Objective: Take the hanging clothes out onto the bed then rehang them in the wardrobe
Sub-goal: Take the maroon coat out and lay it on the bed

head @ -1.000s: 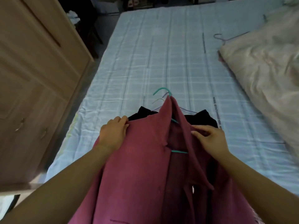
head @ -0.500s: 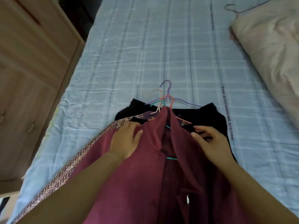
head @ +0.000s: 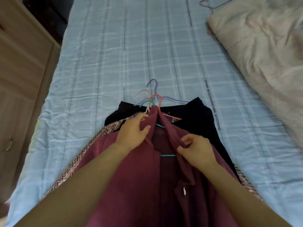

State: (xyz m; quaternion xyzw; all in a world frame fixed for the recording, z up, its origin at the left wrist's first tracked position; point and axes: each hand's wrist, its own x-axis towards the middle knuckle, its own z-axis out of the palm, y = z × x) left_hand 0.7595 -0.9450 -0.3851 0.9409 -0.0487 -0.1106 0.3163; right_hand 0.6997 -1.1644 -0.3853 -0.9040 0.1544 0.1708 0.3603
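Gripping maroon jacket lapels on top of the clothes pile, both hands

Left hand [head: 132, 131] grips the maroon jacket [head: 139, 185] at the left side of the collar. Its fingers are curled into the cloth and the thumb lies across the front, just below the hanger hooks. Right hand [head: 196, 149] pinches the right lapel edge, fingers bent tight and knuckles up, a bit nearer the camera than the left hand. Both forearms come in from the bottom of the frame.

The jacket lies front up and open on top of the pile, at the near end of the bed [head: 114, 54]. It is on a teal hanger [head: 167, 155], whose bar shows between the lapels and whose hook pokes out above the collar. A silver clip or zip pull sits lower on the jacket front, too small to tell which.

Under the jacket a tweed garment [head: 101, 135] sticks out to the left and a black garment [head: 196, 115] to the right and above. Above the collar the hooks bunch together: a purple hanger [head: 154, 82] reaches furthest, an orange hanger [head: 159, 99] and a pale hanger [head: 147, 95] touch or overlap it.

The bed has a light blue checked sheet. A cream quilt [head: 262, 46] is heaped along its right side, and a spare hanger [head: 205, 3] lies at the quilt's far edge. The wooden wardrobe [head: 19, 71] stands left of the bed, a metal handle [head: 9, 143] low on its front.
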